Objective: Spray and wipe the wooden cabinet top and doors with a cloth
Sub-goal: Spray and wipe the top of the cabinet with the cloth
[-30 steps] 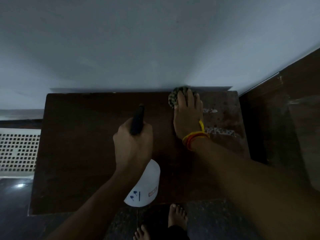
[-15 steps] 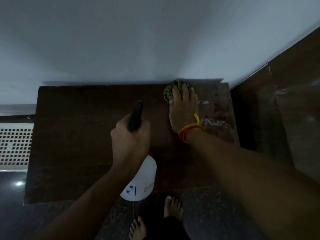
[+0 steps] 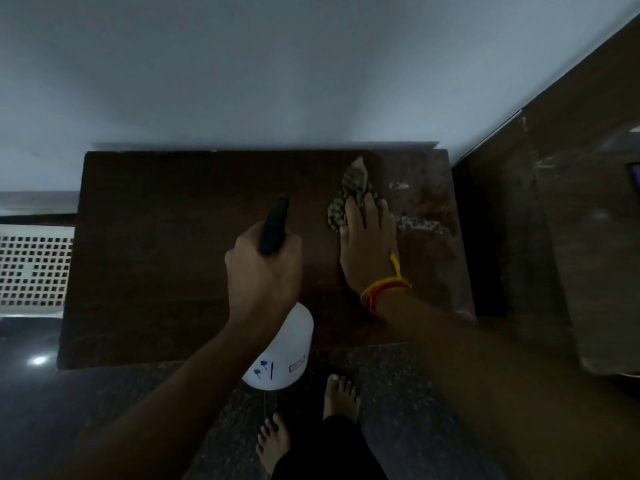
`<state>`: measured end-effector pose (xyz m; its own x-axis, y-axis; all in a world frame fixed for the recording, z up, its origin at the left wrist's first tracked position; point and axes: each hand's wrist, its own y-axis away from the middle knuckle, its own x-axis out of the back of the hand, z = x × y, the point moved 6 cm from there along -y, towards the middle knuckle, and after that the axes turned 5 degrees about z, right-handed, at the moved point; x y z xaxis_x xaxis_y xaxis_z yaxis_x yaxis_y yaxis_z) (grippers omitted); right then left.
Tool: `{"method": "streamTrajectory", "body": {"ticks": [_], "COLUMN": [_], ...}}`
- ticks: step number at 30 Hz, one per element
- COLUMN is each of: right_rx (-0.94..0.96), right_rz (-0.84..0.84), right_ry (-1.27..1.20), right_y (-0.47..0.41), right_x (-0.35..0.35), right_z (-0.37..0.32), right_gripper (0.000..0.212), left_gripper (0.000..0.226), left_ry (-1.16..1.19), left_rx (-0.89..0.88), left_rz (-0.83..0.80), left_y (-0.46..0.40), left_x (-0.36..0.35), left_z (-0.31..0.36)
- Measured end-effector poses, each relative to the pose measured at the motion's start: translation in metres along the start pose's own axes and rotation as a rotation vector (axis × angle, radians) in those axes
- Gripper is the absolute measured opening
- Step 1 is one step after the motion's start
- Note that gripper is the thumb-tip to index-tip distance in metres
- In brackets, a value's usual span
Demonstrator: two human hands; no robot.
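Observation:
A dark wooden cabinet top [image 3: 166, 258] fills the middle of the view, seen from above. My left hand [image 3: 263, 271] grips the black spray head of a white spray bottle [image 3: 282, 355], held above the top's front half. My right hand [image 3: 369, 251], with orange and yellow threads at the wrist, presses flat on a patterned cloth [image 3: 349, 199] at the top's back right. Pale wet or dusty patches [image 3: 420, 223] lie just right of the cloth. The cabinet doors are hidden below the top.
A pale wall runs along the back. A tall dark wooden panel [image 3: 540, 220] stands close at the right. A white perforated grille [image 3: 33, 268] sits at the left. My bare feet [image 3: 341, 398] stand on the dark speckled floor in front of the cabinet.
My right hand has drawn the cloth back from the rear edge toward me, so more cloth shows beyond the fingers. The left hand keeps holding the bottle in much the same spot.

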<state>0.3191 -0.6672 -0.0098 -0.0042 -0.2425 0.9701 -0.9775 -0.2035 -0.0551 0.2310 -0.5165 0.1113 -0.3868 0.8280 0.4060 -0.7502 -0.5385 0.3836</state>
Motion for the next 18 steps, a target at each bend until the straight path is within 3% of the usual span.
{"method": "streamTrajectory", "body": {"ticks": [10,18], "right_rx": [-0.011,-0.044], "right_rz": [-0.033,-0.064], "right_ry": [-0.007,0.040], "right_y": [0.016,0.108], "right_x": [0.003,0.005], "right_z": [0.002,-0.012], "right_gripper": [0.047,0.048], "left_gripper": [0.022,0.015], "left_ry": [-0.004,0.001], "left_rx": [-0.077,-0.113], "left_rz": [-0.001,0.000], "left_y": [0.028,0.046], "left_x": [0.008,0.005], "left_z": [-0.008,-0.015]}}
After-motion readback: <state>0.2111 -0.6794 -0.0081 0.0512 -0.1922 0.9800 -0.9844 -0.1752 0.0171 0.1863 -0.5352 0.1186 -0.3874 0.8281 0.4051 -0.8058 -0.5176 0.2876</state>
